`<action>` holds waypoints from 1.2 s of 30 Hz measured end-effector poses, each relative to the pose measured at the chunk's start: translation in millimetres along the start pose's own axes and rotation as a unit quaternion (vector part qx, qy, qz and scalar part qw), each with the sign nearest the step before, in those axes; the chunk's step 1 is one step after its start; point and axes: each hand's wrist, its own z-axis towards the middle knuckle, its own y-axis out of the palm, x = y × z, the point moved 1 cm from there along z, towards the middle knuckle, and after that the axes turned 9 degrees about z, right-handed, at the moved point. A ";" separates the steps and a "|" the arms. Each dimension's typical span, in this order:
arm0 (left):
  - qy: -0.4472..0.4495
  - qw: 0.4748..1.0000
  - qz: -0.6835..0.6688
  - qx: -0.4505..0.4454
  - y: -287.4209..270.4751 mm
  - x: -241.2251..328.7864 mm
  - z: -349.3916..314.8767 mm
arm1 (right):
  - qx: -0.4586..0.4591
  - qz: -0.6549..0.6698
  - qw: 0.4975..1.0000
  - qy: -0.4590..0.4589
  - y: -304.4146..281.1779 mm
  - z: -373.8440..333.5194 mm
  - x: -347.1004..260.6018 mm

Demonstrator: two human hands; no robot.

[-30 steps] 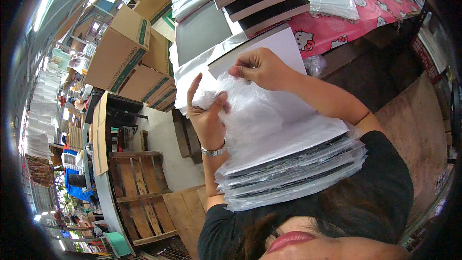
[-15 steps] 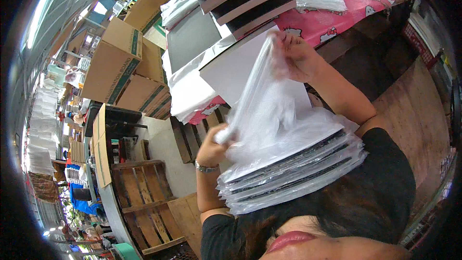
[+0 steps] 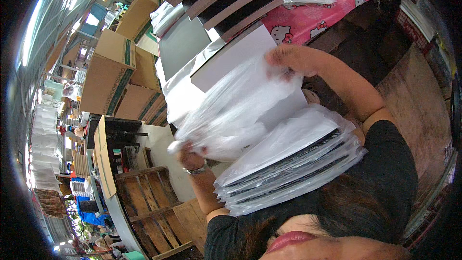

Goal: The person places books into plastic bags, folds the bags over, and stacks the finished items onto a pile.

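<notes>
I see my left hand (image 3: 192, 151) and right hand (image 3: 288, 58) both gripping a clear plastic bag (image 3: 231, 113), stretched taut above the near stack of bagged boards (image 3: 293, 163), presumably to open its mouth.

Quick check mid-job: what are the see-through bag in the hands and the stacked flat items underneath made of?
The clear floppy bag, stretched between the left hand and right hand, looks like thin glossy plastic film: it crinkles, shines and shows white through it. The stack of flat bagged panels seems to be stiff card or board, white faces with dark edges, in similar film; the core material is uncertain.
</notes>
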 end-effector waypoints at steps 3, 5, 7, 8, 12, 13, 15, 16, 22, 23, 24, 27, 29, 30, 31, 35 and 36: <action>-0.029 0.993 -0.046 -0.106 -11.3 -1.6 4.1 | -0.169 -0.084 0.975 -0.119 -17.1 -2.9 5.1; -0.018 0.965 0.142 -0.220 27.7 -12.8 15.4 | -0.119 0.028 0.971 -0.206 -20.1 -1.1 5.5; -0.104 0.896 0.402 -0.160 60.6 -11.8 20.8 | -0.023 0.222 0.935 -0.276 -17.5 4.7 3.6; -0.147 0.893 0.388 -0.175 67.0 -9.4 20.2 | 0.017 0.318 0.896 -0.308 -15.2 9.2 3.8; 0.005 0.999 0.031 -0.015 38.2 -2.0 43.7 | 0.061 0.086 0.987 -0.119 -19.5 -0.7 -6.1; -0.002 0.997 0.011 0.076 35.0 3.7 48.4 | 0.036 0.058 0.987 -0.148 -31.0 8.6 3.9; -0.036 0.974 0.115 0.192 7.7 -8.7 75.9 | 0.029 -0.028 0.972 -0.231 -43.2 20.6 5.2; -0.059 0.943 0.201 0.257 10.7 -14.5 93.5 | 0.027 -0.071 0.960 -0.269 -48.6 25.2 7.6; 0.093 0.851 0.449 0.257 46.2 -33.9 121.4 | 0.366 -0.479 0.750 -0.273 -33.1 41.8 27.0; 0.135 0.797 0.532 0.250 50.9 -36.2 112.2 | 0.362 -0.492 0.727 -0.315 -27.5 34.5 26.9; 0.170 0.734 0.610 0.244 54.7 -37.0 98.3 | 0.353 -0.503 0.706 -0.353 -21.3 25.1 30.1; 0.079 0.699 0.680 0.204 85.4 -9.3 55.2 | 0.277 -0.470 0.730 -0.412 -24.6 0.9 29.1; -0.021 0.664 0.726 0.179 109.5 13.1 33.9 | 0.217 -0.364 0.834 -0.353 -26.2 -10.6 21.3; -0.060 0.622 0.763 0.165 118.1 22.2 28.0 | 0.191 -0.271 0.901 -0.279 -26.1 -16.3 16.5; -0.095 0.576 0.797 0.153 121.0 29.8 22.3 | 0.160 -0.174 0.950 -0.203 -23.3 -19.9 12.7; -0.091 0.733 0.660 0.136 107.6 61.3 23.0 | 0.120 -0.022 0.983 -0.139 -22.7 -25.0 14.6; -0.121 0.797 0.580 0.117 97.0 61.6 25.8 | 0.109 0.029 0.986 -0.122 -28.7 -29.9 19.8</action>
